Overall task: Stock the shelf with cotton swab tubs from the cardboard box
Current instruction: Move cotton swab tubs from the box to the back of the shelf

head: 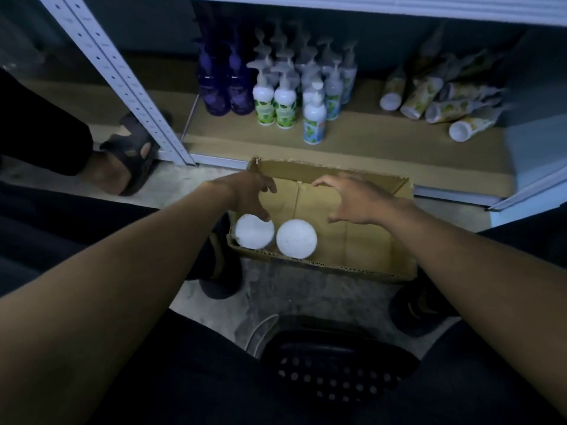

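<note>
Tubs, two round white plastic ones (254,231) (296,243), look light, rigid and smooth in the brown cardboard box (322,265); spread, empty left hand (250,191) and right hand (357,200) should clasp their sides.

Dim light falls on a grey concrete floor (322,289). A perforated white metal upright (122,84) stands at the left, and a dark perforated stool (337,369) sits nearest the camera.

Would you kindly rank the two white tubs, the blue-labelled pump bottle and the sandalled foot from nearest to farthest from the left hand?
1. Left tub, just under the left hand.
2. Right tub, beside it in the box.
3. Blue-labelled pump bottle, front of shelf.
4. Sandalled foot, far left.
</note>
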`<state>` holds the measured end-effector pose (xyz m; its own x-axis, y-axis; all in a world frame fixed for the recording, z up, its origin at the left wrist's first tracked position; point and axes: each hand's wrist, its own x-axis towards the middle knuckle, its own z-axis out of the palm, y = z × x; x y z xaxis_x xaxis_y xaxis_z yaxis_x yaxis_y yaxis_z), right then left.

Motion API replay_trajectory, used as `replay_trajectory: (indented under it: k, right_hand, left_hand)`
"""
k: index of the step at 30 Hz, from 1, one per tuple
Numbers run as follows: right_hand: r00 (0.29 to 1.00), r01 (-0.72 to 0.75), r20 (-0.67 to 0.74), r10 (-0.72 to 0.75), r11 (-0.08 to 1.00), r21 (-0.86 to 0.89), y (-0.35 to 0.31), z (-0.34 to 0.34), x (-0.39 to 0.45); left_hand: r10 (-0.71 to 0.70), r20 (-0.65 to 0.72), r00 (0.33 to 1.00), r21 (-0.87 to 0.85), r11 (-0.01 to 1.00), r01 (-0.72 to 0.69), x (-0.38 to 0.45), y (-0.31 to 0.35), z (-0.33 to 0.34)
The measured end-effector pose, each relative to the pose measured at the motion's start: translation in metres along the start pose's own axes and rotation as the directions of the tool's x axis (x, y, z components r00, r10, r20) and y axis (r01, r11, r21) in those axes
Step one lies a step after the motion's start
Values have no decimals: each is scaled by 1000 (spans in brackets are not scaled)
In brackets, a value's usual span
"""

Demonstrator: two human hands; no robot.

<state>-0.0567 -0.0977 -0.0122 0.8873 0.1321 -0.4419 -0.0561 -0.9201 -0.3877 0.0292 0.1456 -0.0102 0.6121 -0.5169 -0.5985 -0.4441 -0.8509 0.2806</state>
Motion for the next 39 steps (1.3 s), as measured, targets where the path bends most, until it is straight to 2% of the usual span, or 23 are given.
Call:
replay_trajectory:
  k: [7, 11, 14, 24, 31, 39]
  right_hand:
    - [994, 30, 105, -36, 998, 57, -14, 46, 13]
    - [986, 52, 158, -53, 999, 11, -14, 65, 21]
    - [980, 82, 185, -76, 996, -23, -13, 77, 26]
    - [973, 148, 178, -147, 989, 3, -14, 103, 32]
    - [965, 177, 185, -185, 982, 59, -14, 104, 34]
    - [968, 129, 207, -143, 989, 78, -10, 90, 29]
  left_hand:
    - [-29, 62, 998, -38, 999, 31, 14, -14, 40]
    - [-43, 67, 997, -61, 997, 47, 15, -14, 58]
    - [-55, 64, 996, -10, 998, 56, 18, -13, 68]
    - [-76, -10, 997, 120, 990, 77, 16, -12, 84]
    - [-90, -2, 996, 66, 994, 90, 17, -9, 84]
    - [-91, -10, 996, 36, 995, 91, 16, -6, 70]
